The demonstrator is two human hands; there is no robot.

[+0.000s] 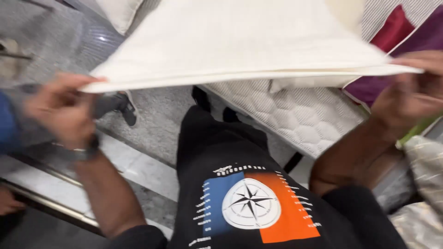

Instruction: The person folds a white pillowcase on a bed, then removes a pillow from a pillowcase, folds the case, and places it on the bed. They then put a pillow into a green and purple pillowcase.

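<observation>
View from above, looking down a person's front: black T-shirt w/ a compass print on blue and orange panels (251,207). Both arms reach out, well apart, holding a large cream-white fabric pillow cover (240,41) stretched flat between them at about chest height. The left hand (62,108), blurred, w/ a dark watch on the wrist (78,152), is closed on the cover's left corner. The right hand (410,92) pinches the right corner, fingers clamped on the edge. Holding the two corners apart keeps the cloth taut and level, so the long seamed edge faces the person.

Below and beyond the cover lies a white quilted mattress w/ a hexagon pattern (300,117), just beside the person's legs. At upper right, maroon and purple cushions (401,32) rest on the bed. Grey speckled floor (152,115) shows to the left, w/ dark shoes (115,103) on it. Another person's hand (9,200) shows at the far left edge, holding nothing visible.
</observation>
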